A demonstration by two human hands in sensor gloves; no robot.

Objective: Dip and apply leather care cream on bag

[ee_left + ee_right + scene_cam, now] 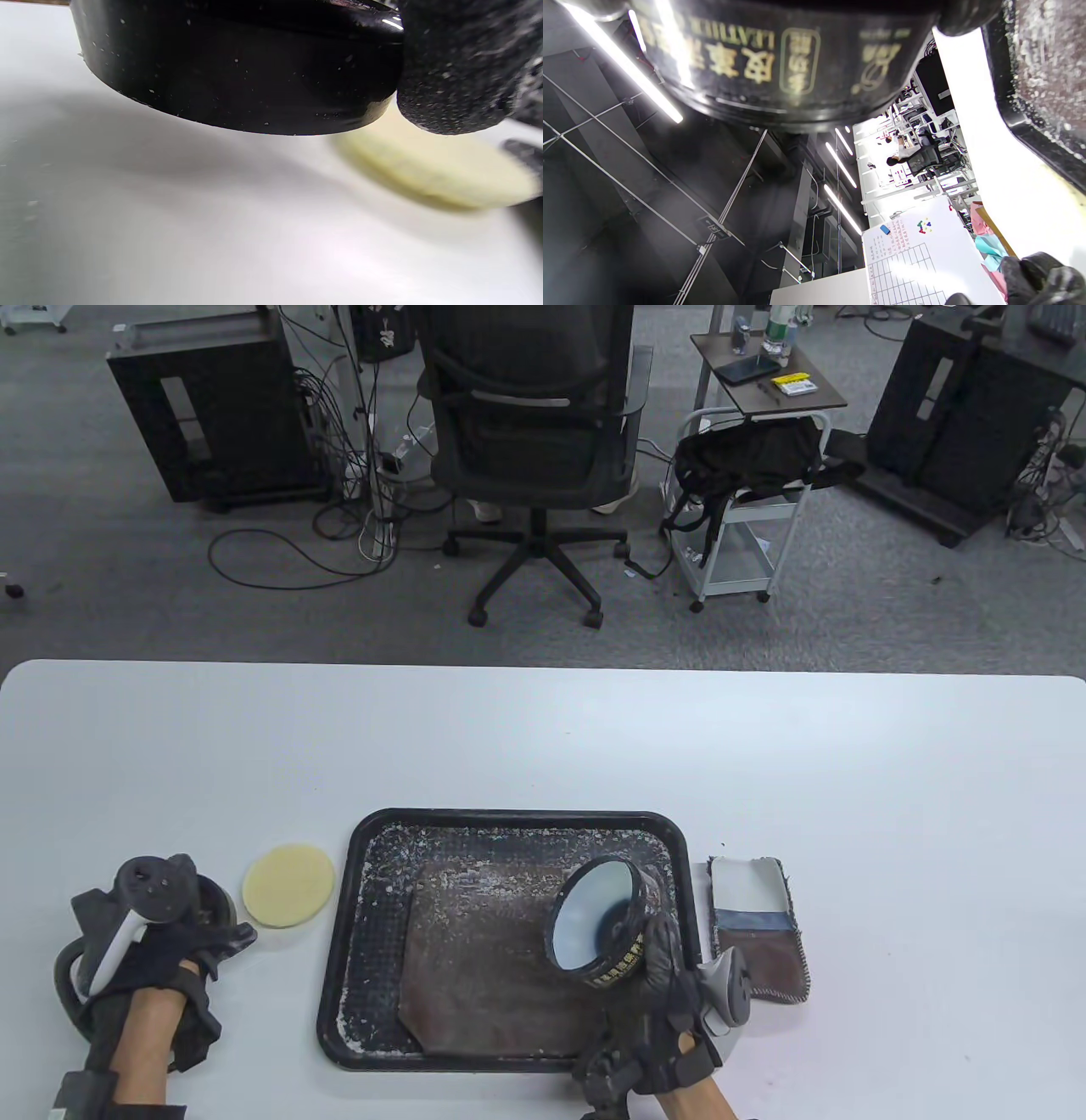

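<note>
One sponge pad between lid and tray.

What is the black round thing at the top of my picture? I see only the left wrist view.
Observer: It is a black lid. The left hand holds it at the table's left side.
Operator: And the yellow shape behind it?
Observer: A round yellow sponge. It lies flat on the table, between the lid and a black tray.
Operator: Where is the cream?
Observer: The right hand holds the open jar tilted above the tray, its mouth turned toward the sponge side.
Operator: Is the bag in the tray?
Observer: A brown leather piece lies flat in it, under the jar.
</note>
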